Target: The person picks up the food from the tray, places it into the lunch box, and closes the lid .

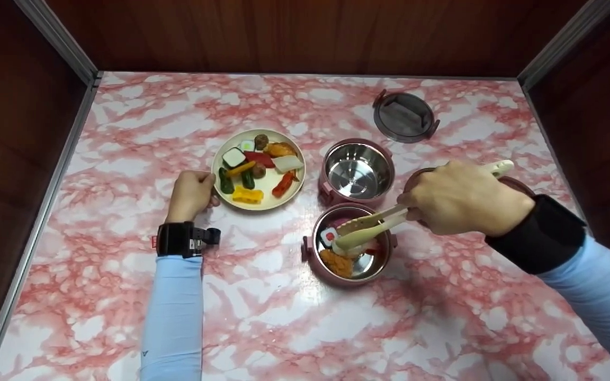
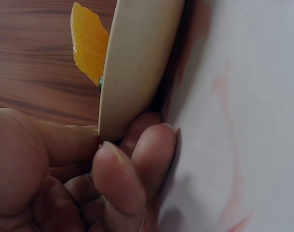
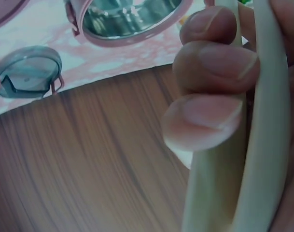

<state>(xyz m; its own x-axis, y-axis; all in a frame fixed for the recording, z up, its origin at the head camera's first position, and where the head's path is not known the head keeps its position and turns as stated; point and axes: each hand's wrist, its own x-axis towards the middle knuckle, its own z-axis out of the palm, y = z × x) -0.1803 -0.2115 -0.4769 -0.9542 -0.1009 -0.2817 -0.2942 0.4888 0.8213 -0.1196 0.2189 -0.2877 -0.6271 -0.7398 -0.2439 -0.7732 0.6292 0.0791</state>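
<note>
My left hand (image 1: 191, 193) pinches the near-left rim of a cream plate (image 1: 270, 203), thumb at the edge and fingers curled beneath, as the left wrist view shows. Toy food lies on the plate, including a yellow piece (image 1: 248, 195), a red pepper (image 1: 284, 184) and a white slice (image 1: 287, 163). With curled fingers, my right hand (image 1: 456, 198) grips pale green tongs (image 3: 270, 121). Their tips reach into the nearer pink-rimmed steel bowl (image 1: 361, 269). Inside it lie a sushi roll (image 1: 329, 236) and a brown fried piece (image 1: 337, 263). The tongs partly hide the other contents.
Just behind the nearer bowl stands a second steel bowl (image 1: 358, 174) with nothing in it. A clear-topped lid (image 1: 403, 117) with side clips lies at the back right. Another round pink item (image 1: 517, 185) is mostly hidden under my right hand. Dark wooden panels (image 1: 305, 37) border the marbled table.
</note>
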